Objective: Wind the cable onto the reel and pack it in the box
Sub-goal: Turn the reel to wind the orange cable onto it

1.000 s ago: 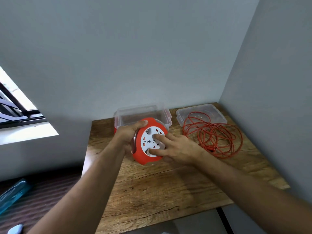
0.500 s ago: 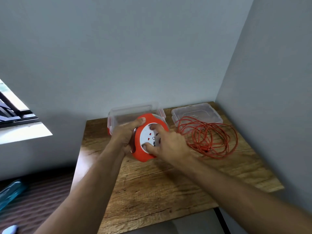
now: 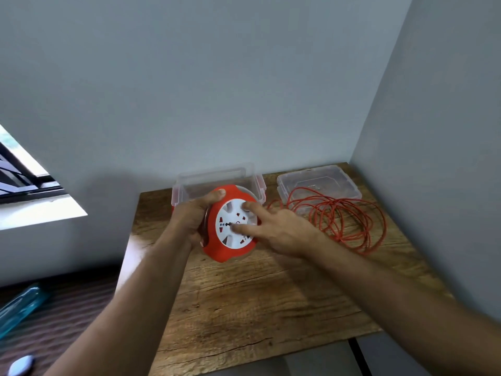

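Left hand [image 3: 193, 221]: clamped on red reel [image 3: 217, 251] rim; best kept firm. Right hand [image 3: 282, 229]: fingers spread, pressed on white face; best turned steadily. Box [image 3: 217, 176]: just behind. Cable [image 3: 341, 221]: loose, right; best fed without snags.

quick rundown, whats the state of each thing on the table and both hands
red cable reel with white socket face: tilted on edge, held above the table
loose red cable: unwound, heaped on the table
clear plastic box: open, behind the reel
clear plastic lid: off, flat, partly under the cable
left hand: gripping the reel rim
right hand: fingers on the socket face
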